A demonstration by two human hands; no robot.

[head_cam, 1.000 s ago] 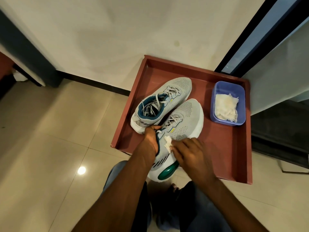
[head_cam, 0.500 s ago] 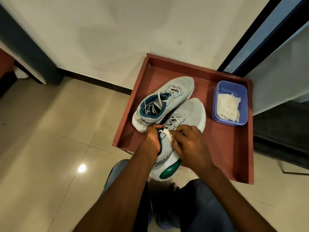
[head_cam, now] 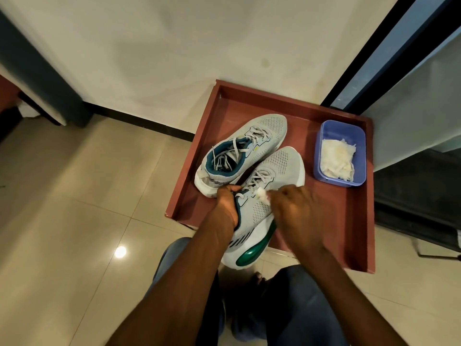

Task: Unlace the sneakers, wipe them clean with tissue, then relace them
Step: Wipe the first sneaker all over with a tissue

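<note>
Grey mesh sneaker (head_cam: 264, 196), light and soft-sided (judging by looks), lies at the red tray's (head_cam: 359, 221) near edge, left hand (head_cam: 228, 203) gripping its collar, right hand (head_cam: 296, 211) pinching white tissue (head_cam: 263, 194).

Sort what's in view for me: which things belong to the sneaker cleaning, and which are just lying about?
In use: near sneaker, far sneaker, tissue wad, left hand, right hand, blue tub of tissues.
Just there: red tray, tiled floor, wall.
</note>
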